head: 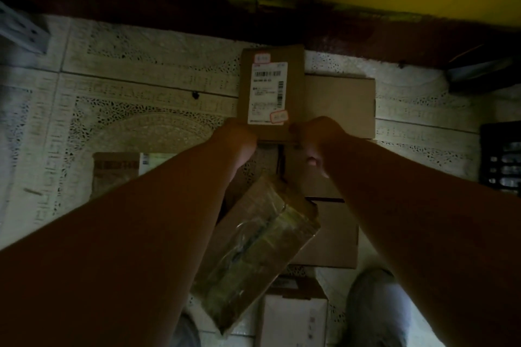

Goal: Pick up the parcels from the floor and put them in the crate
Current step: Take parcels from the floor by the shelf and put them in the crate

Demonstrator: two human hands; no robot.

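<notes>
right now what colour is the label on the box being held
White with black barcodes, on the brown box; head view.

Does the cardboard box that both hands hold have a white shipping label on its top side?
Yes, the cardboard box held by the left hand and right hand shows a white barcode label on top.

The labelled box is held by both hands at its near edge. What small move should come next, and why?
Probably lift the labelled box off the plain box beneath it. Both the left hand and the right hand already grip its near edge, and the dark crate waits at the right.
</notes>
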